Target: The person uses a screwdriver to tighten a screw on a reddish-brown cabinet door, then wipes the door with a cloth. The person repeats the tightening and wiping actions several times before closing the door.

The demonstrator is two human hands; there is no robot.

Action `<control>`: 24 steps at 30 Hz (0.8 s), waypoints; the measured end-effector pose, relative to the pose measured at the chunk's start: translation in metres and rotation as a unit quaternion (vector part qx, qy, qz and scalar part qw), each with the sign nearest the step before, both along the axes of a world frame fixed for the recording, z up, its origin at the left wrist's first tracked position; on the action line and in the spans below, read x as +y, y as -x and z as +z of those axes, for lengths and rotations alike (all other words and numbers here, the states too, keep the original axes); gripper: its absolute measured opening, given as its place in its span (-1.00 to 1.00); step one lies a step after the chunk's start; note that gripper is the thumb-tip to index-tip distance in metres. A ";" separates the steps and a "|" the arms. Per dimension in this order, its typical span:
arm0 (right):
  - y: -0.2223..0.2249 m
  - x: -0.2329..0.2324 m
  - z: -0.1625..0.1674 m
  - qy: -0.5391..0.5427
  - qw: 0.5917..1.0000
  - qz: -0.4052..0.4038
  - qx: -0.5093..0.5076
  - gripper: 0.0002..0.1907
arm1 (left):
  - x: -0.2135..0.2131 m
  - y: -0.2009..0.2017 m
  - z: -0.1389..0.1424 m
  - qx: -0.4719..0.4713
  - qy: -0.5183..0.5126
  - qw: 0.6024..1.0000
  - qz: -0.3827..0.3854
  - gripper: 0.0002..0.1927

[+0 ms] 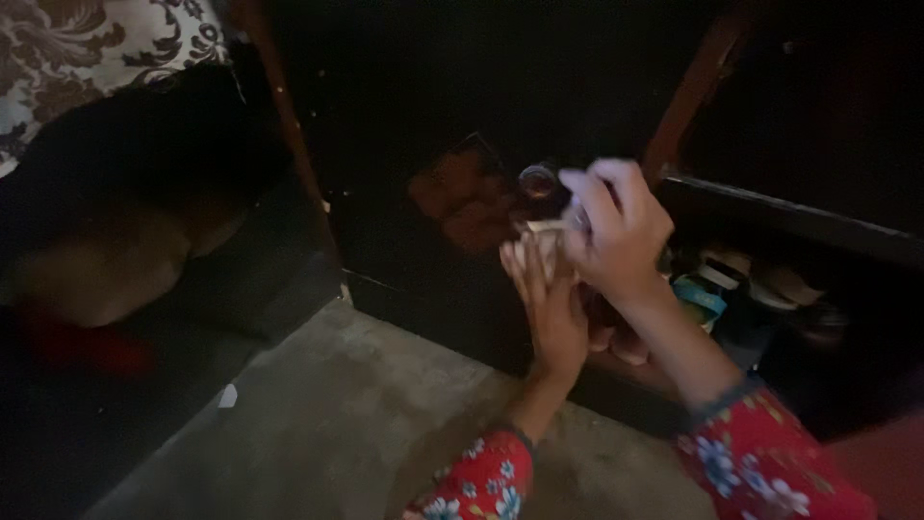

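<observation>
Both hands are raised together before the cabinet door [462, 144], the right hand [621, 231] above and just right of the left hand [549, 303], the two touching. The right hand holds a small glass jar [541, 183] up against the door. To the right of the hands, a low shelf [789, 217] lies over a cluttered compartment of small items [741, 289]. The concrete floor [337, 414] spreads below the door. At the far left, a patterned cloth [87, 48] lies in the upper corner.

small object [551, 207] between both hands blurred — cupboard interior [481, 96] too dark
</observation>
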State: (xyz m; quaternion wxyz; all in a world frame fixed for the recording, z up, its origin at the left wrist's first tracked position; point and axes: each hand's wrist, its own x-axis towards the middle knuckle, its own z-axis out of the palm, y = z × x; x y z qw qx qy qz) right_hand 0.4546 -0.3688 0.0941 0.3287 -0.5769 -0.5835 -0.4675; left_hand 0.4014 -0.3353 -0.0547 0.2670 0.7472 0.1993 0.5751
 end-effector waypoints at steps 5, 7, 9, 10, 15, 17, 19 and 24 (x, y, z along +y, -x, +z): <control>-0.013 -0.061 -0.056 -0.037 0.990 -0.021 0.137 -0.87 | 0.009 -0.012 -0.011 0.039 -0.064 0.997 -0.032 -0.21; -0.015 -0.066 -0.085 0.023 0.979 -0.073 0.191 -0.80 | 0.002 -0.004 -0.044 0.055 -0.081 0.995 -0.006 -0.22; -0.009 -0.071 -0.117 0.063 0.971 -0.054 0.224 -0.79 | -0.006 0.014 -0.084 0.118 -0.056 0.991 -0.034 -0.17; -0.008 -0.075 -0.131 0.093 0.966 -0.052 0.237 -0.75 | -0.014 0.026 -0.105 0.200 -0.029 0.979 -0.038 -0.18; -0.013 -0.092 -0.165 0.145 0.955 -0.036 0.256 -0.66 | -0.029 0.045 -0.151 0.131 0.112 0.978 -0.117 -0.31; -0.015 -0.100 -0.167 0.147 0.931 -0.010 0.335 -0.69 | -0.041 0.034 -0.144 -0.021 0.250 0.950 -0.187 -0.45; -0.014 -0.105 -0.165 0.129 0.935 0.032 0.329 -0.66 | -0.040 0.007 -0.119 -0.061 0.303 0.947 -0.088 -0.64; -0.001 -0.112 -0.147 0.101 0.986 0.064 0.115 -0.48 | -0.033 -0.010 -0.032 -0.120 0.383 0.900 -0.169 -0.62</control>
